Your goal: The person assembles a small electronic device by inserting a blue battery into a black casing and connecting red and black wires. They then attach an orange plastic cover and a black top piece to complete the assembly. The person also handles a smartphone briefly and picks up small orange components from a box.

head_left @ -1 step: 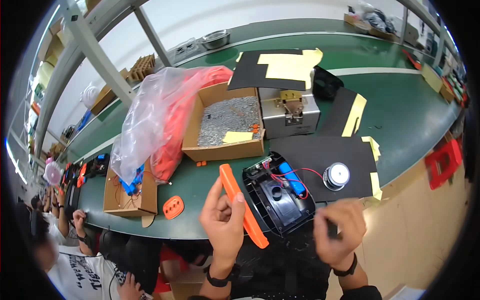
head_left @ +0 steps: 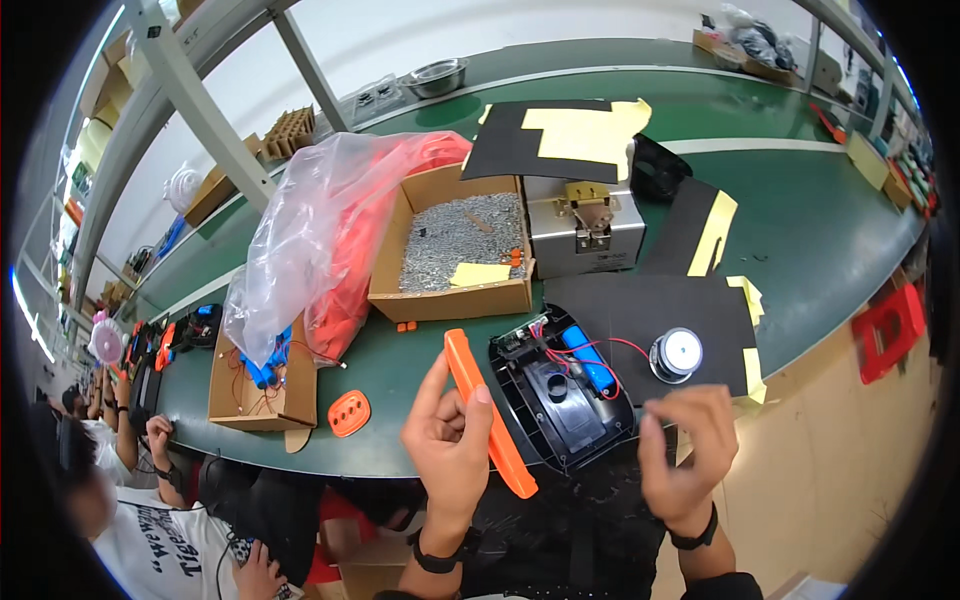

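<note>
My left hand (head_left: 450, 440) is closed on a long orange plastic strip (head_left: 490, 415), held tilted between thumb and fingers over the bench's front edge. Just right of it lies an opened black plastic housing (head_left: 560, 415) with a blue battery (head_left: 590, 360) and red wires inside. A wire runs from the housing to a round silver speaker (head_left: 677, 355) on a black board (head_left: 720, 310). My right hand (head_left: 690, 445) hovers beside the housing's right front corner, thumb and fingertips brought together in a pinch. Whatever is in that pinch, if anything, is too small to make out.
Behind the housing stands a cardboard box (head_left: 385, 285) of small metal screws beside a metal machine (head_left: 585, 235). A bag of orange parts (head_left: 330, 240), a box of blue batteries (head_left: 225, 385) and an orange oval part (head_left: 349, 413) lie left. A co-worker (head_left: 150, 540) sits at left.
The whole view has shifted slightly. My right hand has moved a little up and to the right; my left hand keeps its grip on the orange strip.
</note>
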### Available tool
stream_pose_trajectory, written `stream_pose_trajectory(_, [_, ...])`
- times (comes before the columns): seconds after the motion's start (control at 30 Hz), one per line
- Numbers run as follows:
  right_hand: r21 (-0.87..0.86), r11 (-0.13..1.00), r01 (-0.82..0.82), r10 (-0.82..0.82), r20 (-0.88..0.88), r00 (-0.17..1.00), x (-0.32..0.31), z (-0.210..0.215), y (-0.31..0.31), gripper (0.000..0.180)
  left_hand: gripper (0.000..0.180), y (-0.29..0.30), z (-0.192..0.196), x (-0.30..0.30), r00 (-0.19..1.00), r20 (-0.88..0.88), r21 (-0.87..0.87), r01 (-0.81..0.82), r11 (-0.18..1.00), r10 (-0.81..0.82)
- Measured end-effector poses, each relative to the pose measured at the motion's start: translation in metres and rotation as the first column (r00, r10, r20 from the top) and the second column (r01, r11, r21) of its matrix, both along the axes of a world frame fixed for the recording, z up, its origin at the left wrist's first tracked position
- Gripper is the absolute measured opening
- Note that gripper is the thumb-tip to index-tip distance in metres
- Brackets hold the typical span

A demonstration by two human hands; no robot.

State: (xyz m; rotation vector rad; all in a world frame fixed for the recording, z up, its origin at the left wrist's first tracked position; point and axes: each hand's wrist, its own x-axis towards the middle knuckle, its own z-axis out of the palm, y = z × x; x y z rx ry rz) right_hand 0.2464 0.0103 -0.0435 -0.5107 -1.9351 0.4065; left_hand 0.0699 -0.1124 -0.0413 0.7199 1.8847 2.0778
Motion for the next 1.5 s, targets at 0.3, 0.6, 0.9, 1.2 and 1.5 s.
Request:
stream_pose_trajectory(0.3, [-0.478,0.859,-0.183,0.146,-0.114,0.983,-0.014,-0.009,0.018,0.025,0.055,0.01,-0.007,-0.003,0.999,0.017,-0.069,0.033,0.997,-0.031])
stream_pose_trajectory(0.6, [-0.558,0.779,-0.287,0.295,-0.078,0.952,-0.02,-0.019,0.014,0.032,0.052,0.004,-0.01,-0.014,0.987,0.113,-0.034,0.116,0.993,-0.112])
stream_pose_trajectory(0.9, [-0.544,0.797,-0.263,0.293,-0.033,0.956,-0.021,-0.017,0.014,0.032,0.049,-0.001,-0.005,-0.024,0.957,0.24,-0.032,0.177,0.984,-0.165])
stream_pose_trajectory(1.2, [-0.544,0.795,-0.267,0.295,-0.037,0.955,-0.02,-0.02,0.014,0.029,0.044,-0.003,-0.009,-0.023,0.959,0.238,0.008,0.158,0.987,-0.155])
stream_pose_trajectory(1.5, [-0.57,0.764,-0.302,0.238,-0.186,0.953,-0.017,-0.026,0.01,0.025,0.037,-0.004,0.002,-0.02,0.924,0.346,0.115,0.129,0.985,-0.162])
